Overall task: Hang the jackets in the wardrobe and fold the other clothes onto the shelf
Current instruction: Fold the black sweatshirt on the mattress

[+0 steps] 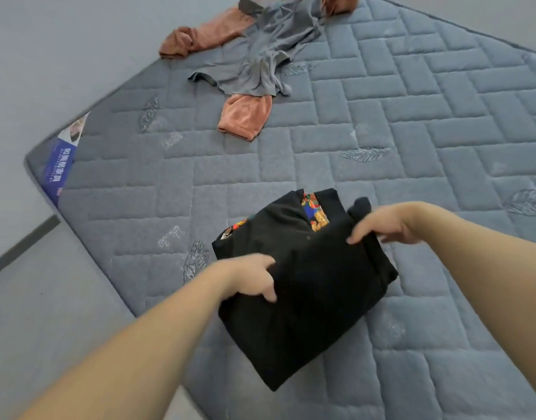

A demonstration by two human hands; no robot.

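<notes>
A black garment with a colourful print showing at its far edge lies folded into a rough rectangle on the grey quilted mattress. My left hand grips its left edge, thumb on top and fingers tucked under the cloth. My right hand holds the far right edge, fingers curled over the fold. Farther back a grey garment lies crumpled on top of an orange-brown garment.
The mattress lies at an angle, its corner with a blue label at the left. Grey floor runs along the left side. No wardrobe or shelf is in view.
</notes>
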